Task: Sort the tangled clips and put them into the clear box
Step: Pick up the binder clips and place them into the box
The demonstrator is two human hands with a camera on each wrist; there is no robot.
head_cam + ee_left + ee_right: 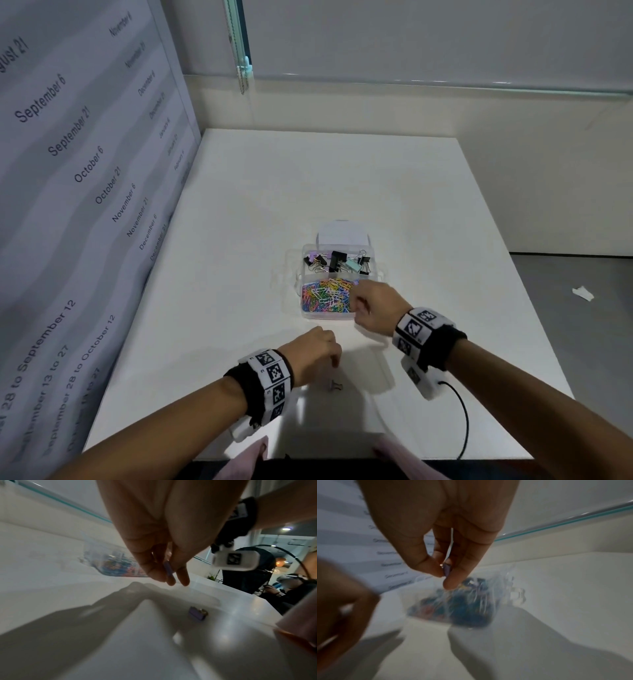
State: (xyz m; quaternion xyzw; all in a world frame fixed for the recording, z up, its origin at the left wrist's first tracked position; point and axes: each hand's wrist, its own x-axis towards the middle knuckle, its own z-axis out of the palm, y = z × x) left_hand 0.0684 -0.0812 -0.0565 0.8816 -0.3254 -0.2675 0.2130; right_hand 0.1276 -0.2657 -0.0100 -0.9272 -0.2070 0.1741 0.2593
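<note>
The clear box (329, 317) stands mid-table; its far compartment holds binder clips (337, 262) and its near one coloured paper clips (325, 296). My right hand (366, 303) hovers over the box's near right corner. In the right wrist view this hand (444, 577) pinches a small purple binder clip (447, 570) between thumb and fingers, above the blurred box (517, 596). My left hand (320, 349) hangs over the table nearer to me, and its fingers (183, 580) pinch a small blue-purple clip (168, 568). Another small purple binder clip (336, 386) (197, 613) lies on the table below it.
The box's lid (342, 233) stands open behind it. A printed date panel (85, 171) walls the left side. A black cable (462, 414) runs off my right wrist. Pink cloth (253, 455) shows at the near edge, and a paper scrap (582, 293) lies on the floor to the right.
</note>
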